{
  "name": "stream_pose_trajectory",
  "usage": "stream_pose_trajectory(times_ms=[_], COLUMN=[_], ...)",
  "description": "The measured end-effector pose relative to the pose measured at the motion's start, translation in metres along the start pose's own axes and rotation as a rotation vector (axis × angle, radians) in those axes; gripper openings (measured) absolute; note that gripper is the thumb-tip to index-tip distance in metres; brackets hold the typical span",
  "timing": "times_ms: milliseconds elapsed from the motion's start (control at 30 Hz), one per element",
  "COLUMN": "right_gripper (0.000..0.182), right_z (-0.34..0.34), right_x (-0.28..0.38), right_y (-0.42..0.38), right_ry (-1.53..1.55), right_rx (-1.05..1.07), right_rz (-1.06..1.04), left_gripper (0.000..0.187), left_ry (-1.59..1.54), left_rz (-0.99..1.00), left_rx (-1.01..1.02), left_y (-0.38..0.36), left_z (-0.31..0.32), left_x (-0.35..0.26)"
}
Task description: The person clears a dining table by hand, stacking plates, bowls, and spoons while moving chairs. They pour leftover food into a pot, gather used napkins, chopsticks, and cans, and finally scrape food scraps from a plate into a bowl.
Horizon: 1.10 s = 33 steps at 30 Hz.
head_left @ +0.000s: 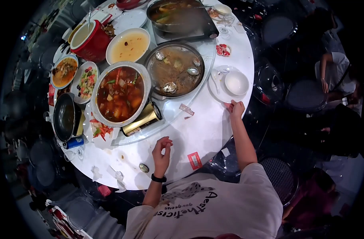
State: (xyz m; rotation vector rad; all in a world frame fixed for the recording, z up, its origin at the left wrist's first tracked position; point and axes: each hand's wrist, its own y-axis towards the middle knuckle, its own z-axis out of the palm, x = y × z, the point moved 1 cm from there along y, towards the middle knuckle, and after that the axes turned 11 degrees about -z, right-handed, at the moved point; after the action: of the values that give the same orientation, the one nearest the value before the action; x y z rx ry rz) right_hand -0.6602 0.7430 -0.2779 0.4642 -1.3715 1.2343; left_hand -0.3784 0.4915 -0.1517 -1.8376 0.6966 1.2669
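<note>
My right hand (236, 108) is closed on the near rim of a white plate (218, 92) at the table's right edge. On that plate sit a small white bowl (236, 83) and a white spoon (216, 82). Something red shows by my right fingertips, too small to name. My left hand (162, 153), with a black band at the wrist, hovers over the white tablecloth with loosely curled fingers and the thumb apart, holding nothing. Nearest to it are an abalone shell (143, 168) and a gold can lying on its side (142, 121).
A glass turntable (178, 108) carries a tureen of red stew (120, 93), a pan with foil-like shells (175, 68), a soup bowl (128, 46) and a red pot (92, 42). A red card (194, 160) lies near the front edge. Chairs and other people (337, 71) are at the right.
</note>
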Motion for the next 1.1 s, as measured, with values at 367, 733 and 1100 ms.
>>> stream_pose_trajectory(times_ms=[367,733,1100], right_gripper=[0.006,0.016,0.022], right_z=[-0.059,-0.094,-0.046], right_x=[0.021,-0.072,-0.099], right_y=[-0.1,-0.251,-0.352], right_ry=[-0.135,-0.201,-0.379], right_rx=[0.247,0.49,0.746], right_rz=[0.015,0.287,0.316], left_gripper=[0.021,0.03,0.036], left_ry=[0.259,0.779,0.243], left_rz=[0.188,-0.244,-0.399], left_rx=[0.023,-0.097,-0.262], left_y=[0.03,0.036,-0.04], left_z=[0.048,0.027,-0.125], left_x=[0.012,0.051,0.092])
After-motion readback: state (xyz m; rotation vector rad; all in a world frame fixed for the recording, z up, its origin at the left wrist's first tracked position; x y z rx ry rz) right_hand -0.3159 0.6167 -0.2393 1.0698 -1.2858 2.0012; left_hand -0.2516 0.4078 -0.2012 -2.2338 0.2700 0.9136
